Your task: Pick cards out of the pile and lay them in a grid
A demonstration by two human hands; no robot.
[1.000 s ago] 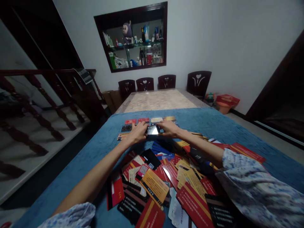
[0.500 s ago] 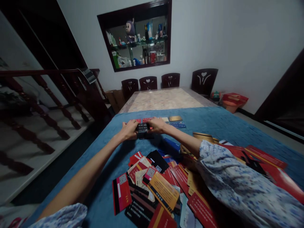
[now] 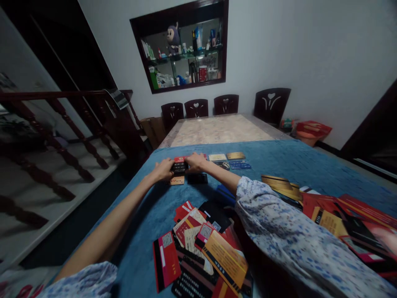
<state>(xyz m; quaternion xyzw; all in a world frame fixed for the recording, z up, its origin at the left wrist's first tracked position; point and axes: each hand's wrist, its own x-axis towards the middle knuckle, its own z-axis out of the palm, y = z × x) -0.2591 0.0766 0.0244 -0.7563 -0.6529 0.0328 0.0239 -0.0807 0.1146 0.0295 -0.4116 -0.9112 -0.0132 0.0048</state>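
Note:
Both hands meet at a black card (image 3: 179, 167) near the left end of the card rows on the blue cloth (image 3: 136, 182). My left hand (image 3: 164, 169) pinches its left edge, and my right hand (image 3: 196, 162) grips its right edge. Just beyond it lies a red card (image 3: 179, 159). Nearer to me are an orange card (image 3: 177, 180) and a black card (image 3: 197, 179). To the right sit a cream card (image 3: 217, 157), a gold card (image 3: 236, 155), a dark card (image 3: 222, 165) and a blue card (image 3: 240, 165).
A loose pile of cards, with an orange one (image 3: 226, 258) on top, lies close in front. More red cards (image 3: 366, 207) and gold cards (image 3: 279, 184) spread at the right under my sleeve. Chairs (image 3: 226, 104) stand behind the table's bare far part (image 3: 217, 128).
Both hands have moved slightly left with the black card. The orange card and the dark card in the row, hidden before, now show. The view has shifted a little.

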